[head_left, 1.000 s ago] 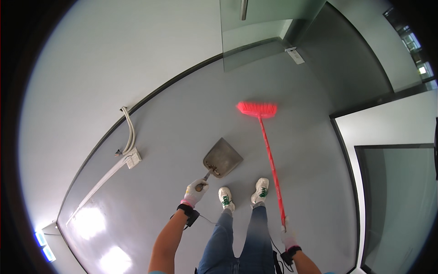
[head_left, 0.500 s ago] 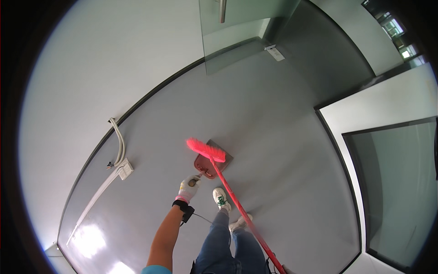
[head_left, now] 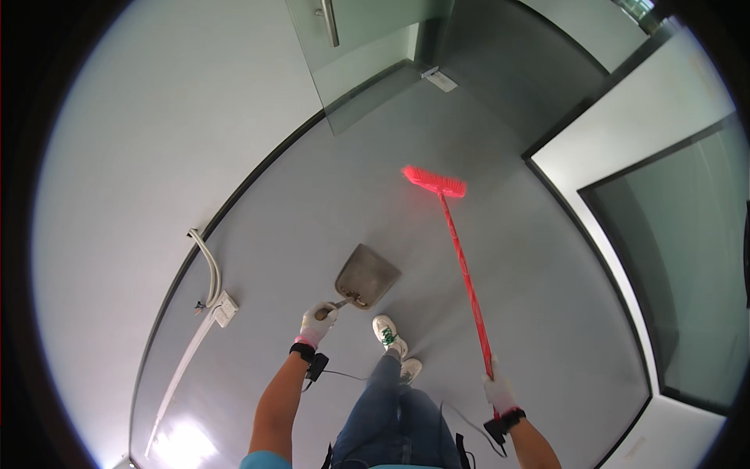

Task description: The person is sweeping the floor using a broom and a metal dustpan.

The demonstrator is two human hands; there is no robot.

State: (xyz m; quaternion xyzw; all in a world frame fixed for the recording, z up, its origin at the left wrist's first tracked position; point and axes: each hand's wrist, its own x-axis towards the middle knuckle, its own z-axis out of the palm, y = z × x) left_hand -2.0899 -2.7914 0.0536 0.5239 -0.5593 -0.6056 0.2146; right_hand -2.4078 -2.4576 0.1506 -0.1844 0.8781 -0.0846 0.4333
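Observation:
My left hand (head_left: 318, 324), in a white glove, is closed round the handle of a dustpan (head_left: 371, 270). The brownish pan lies on the grey floor ahead of my feet, with some small debris near its handle end. My gloved right hand (head_left: 501, 391) grips the red shaft of a broom (head_left: 473, 293). The broom's bright pink-red bristle head (head_left: 434, 182) is out ahead and to the right of the dustpan, apart from it. Whether the bristles touch the floor I cannot tell.
A white power strip (head_left: 226, 308) with a cable (head_left: 211, 266) lies along the left wall. A glass door (head_left: 375, 70) stands ahead, near a small white plate (head_left: 440, 79) on the floor. At right is a white wall with a glass panel (head_left: 672, 258). My shoes (head_left: 388, 332) are behind the dustpan.
The broom head has moved from over the dustpan to farther ahead and right. My right hand has come into view on the shaft. My left hand still holds the dustpan.

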